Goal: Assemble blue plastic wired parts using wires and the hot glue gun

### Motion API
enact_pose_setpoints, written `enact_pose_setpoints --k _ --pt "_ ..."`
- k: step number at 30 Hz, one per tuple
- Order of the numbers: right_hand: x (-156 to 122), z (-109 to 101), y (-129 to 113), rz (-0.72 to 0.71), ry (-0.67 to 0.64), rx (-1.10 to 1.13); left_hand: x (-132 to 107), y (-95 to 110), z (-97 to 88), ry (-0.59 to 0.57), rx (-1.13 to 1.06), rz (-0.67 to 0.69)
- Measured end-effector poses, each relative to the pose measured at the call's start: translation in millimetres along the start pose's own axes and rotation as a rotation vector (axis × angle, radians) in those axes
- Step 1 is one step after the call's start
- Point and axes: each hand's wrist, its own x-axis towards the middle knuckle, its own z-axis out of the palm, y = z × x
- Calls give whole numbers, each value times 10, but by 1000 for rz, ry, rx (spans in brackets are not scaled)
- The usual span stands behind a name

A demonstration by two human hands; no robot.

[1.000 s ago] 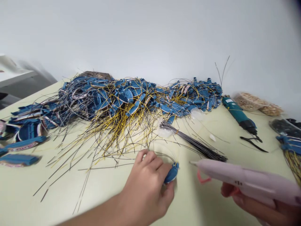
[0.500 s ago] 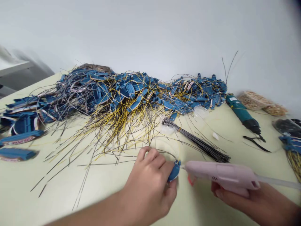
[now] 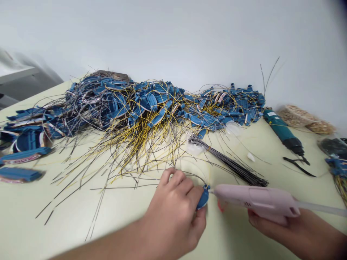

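My left hand (image 3: 175, 207) is closed around a small blue piece (image 3: 203, 198) with thin wires curving out of its top, pressed down on the pale table (image 3: 130, 224). My right hand (image 3: 292, 231) grips a pink glue gun (image 3: 257, 198) held level, with its nozzle touching the blue piece's right end. A clear glue stick pokes out of the gun's back toward the right edge.
A big heap of blue pieces with yellow and dark wires (image 3: 141, 108) covers the far half of the table. A bundle of dark wires (image 3: 230, 164) lies just beyond the hands. A teal power tool (image 3: 282, 131), black snips (image 3: 298, 164) and bags (image 3: 300, 119) sit at far right.
The glue gun swung left and levelled out until its nozzle met the blue piece. My left hand stayed put holding the piece.
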Motion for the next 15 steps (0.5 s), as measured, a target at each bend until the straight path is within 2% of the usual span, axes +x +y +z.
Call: enact_pose_setpoints --k 2,8,13,15 --pt "-10 14 -23 26 35 -9 4 -2 6 4 0 0" --pt "102 -16 282 69 -157 -14 -9 -16 47 57 4 19" --pt "59 3 299 54 -98 -20 -17 -23 56 98 1 29" --pt "58 -8 286 48 -113 -40 -16 -22 51 102 -2 31"
